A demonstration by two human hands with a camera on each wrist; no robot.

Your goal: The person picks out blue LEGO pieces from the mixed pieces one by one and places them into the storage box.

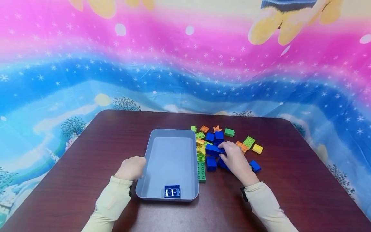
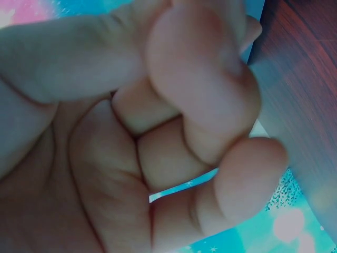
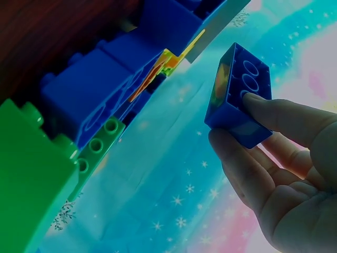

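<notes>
In the head view my left hand (image 1: 131, 168) is beside the left wall of a shallow grey tray (image 1: 144, 161), knuckles right at the rim. Its fingers are curled in the left wrist view (image 2: 200, 89), with nothing visible inside them. My right hand (image 1: 235, 159) pinches a long blue brick (image 1: 214, 150) between thumb and fingers, over the right-hand pile. The right wrist view shows this blue brick (image 3: 239, 97) turned so its hollow underside, with round tubes, faces the camera. Inside the tray, near its front wall, one dark blue brick (image 1: 172, 191) lies hollow side up.
Close along the tray's right wall lie more blue bricks (image 1: 211, 163), a green plate (image 1: 201, 172) and several yellow and lime pieces. Behind them is an orange flower piece (image 1: 217, 129). Farther right are a yellow brick (image 1: 257, 148) and a blue brick (image 1: 255, 166).
</notes>
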